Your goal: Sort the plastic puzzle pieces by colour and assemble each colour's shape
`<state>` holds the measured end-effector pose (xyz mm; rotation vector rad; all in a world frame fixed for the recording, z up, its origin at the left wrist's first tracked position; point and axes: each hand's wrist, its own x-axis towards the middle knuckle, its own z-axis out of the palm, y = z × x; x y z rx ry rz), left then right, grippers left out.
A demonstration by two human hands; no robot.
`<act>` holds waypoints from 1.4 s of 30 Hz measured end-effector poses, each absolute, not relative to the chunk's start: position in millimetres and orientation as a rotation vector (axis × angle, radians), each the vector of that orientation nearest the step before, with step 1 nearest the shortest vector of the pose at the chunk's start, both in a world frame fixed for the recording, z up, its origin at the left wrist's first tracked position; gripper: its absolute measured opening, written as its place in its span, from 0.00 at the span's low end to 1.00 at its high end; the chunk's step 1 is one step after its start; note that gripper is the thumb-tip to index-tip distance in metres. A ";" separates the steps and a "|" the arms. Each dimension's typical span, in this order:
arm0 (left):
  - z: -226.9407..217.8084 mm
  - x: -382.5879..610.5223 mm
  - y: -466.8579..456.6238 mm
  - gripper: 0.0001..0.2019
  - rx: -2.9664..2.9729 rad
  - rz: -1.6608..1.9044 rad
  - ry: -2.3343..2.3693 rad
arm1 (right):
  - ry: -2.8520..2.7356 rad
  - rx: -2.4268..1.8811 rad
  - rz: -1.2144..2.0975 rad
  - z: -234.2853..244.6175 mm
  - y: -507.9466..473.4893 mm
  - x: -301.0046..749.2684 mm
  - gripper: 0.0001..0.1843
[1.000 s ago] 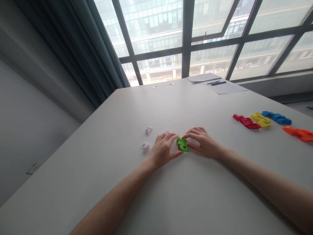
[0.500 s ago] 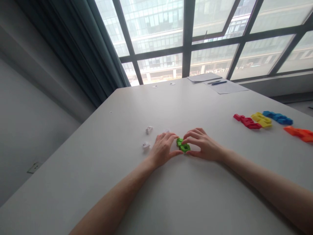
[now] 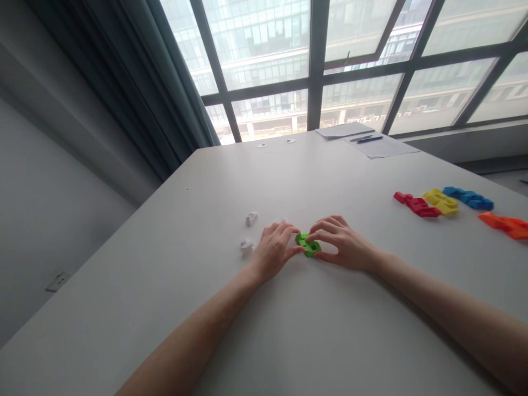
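Small green plastic pieces (image 3: 312,247) lie together on the white table (image 3: 231,330), between my two hands. My left hand (image 3: 275,248) pinches their left end, thumb at the near side and fingertips at the far side. From the other side, my right hand (image 3: 341,242) grips the right end between thumb and fingers. Whether the green pieces are joined I cannot tell. Just left of my left hand lie two small white pieces, one nearer (image 3: 246,246) and one farther (image 3: 251,219). Another white piece (image 3: 281,220) shows partly behind my left fingers.
On the right lie red pieces (image 3: 417,204), yellow pieces (image 3: 441,202), blue pieces (image 3: 468,198) and orange pieces (image 3: 504,224). Paper sheets (image 3: 388,147) and pens (image 3: 370,139) rest at the far edge, below the window. A dark curtain (image 3: 136,82) hangs at the left.
My left thumb has shifted a little left and up along the green pieces. The left green part has turned or moved slightly left. My right hand has barely moved.
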<state>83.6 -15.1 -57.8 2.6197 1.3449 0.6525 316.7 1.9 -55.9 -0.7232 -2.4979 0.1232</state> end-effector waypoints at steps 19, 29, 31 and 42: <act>-58.3 83.9 -12.7 0.06 2.554 0.790 1.297 | -2.518 -0.714 0.067 -56.2 1.7 317.5 0.11; -60.9 82.5 -11.4 0.07 2.521 0.812 1.310 | -2.495 -0.777 0.174 -57.2 1.5 316.8 0.22; -61.2 82.3 -11.9 0.05 2.513 0.820 1.351 | -2.489 -0.776 0.186 -57.2 1.3 316.3 0.22; -61.2 84.2 -13.4 0.11 2.604 0.770 1.352 | -2.430 -0.865 0.100 -58.4 3.1 316.6 0.22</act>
